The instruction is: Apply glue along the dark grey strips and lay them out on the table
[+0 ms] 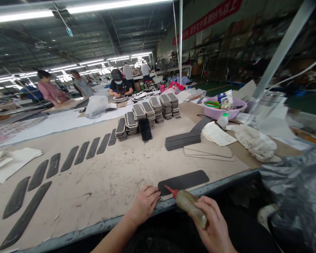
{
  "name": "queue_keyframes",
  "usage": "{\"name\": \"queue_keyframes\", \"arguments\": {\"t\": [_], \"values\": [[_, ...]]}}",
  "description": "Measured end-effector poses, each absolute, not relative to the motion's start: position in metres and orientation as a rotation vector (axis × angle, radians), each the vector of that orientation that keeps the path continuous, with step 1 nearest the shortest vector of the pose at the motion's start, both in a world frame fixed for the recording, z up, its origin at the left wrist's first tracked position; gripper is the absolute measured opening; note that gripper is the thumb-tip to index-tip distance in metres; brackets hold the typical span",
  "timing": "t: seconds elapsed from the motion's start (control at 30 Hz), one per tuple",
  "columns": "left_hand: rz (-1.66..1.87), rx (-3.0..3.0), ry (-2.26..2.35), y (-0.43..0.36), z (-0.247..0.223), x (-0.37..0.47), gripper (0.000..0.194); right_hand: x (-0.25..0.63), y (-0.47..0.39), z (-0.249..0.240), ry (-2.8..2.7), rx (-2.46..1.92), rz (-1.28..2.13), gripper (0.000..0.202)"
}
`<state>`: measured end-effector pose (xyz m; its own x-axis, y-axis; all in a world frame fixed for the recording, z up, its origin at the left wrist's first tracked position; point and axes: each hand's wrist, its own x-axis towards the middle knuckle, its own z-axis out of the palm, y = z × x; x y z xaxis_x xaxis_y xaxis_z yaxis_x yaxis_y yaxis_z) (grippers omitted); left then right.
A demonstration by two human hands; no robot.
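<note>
A dark grey panel with rounded ends [189, 180] lies flat near the table's front edge. My left hand [144, 204] has its fingers closed at the panel's left end, gripping that edge. In my right hand [213, 219] is a squeeze glue bottle [189, 205], yellowish and stained, tilted with its red nozzle pointing up and left. The nozzle's tip is over the left part of the panel. Several shiny-surfaced dark strips [54, 165] lie in a slanting row on the left side of the table.
Stacks of light-edged grey panels [149, 109] stand at the back, a black phone [145, 129] leaning against them. Plain dark panels [183, 140] are piled at right, near a purple basin [226, 109] and a crumpled cloth [255, 142]. A metal pole [281, 49] rises at right. Several people work beyond.
</note>
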<state>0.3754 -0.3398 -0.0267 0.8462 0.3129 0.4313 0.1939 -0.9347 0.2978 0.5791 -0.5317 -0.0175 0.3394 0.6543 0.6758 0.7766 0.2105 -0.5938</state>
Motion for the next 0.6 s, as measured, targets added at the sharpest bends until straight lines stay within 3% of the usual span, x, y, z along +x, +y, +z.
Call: {"name": "queue_keyframes", "arguments": {"t": [0.37, 0.6], "values": [[0.771, 2.736, 0.345, -0.342, -0.030, 0.381, 0.026, 0.558, -0.517, -0.014, -1.550, -1.503, -0.100, 0.040], [0.771, 2.777, 0.346, -0.341, -0.026, 0.381, 0.023, 0.568, -0.522, -0.017, -1.508, -1.584, -0.133, 0.037]]}}
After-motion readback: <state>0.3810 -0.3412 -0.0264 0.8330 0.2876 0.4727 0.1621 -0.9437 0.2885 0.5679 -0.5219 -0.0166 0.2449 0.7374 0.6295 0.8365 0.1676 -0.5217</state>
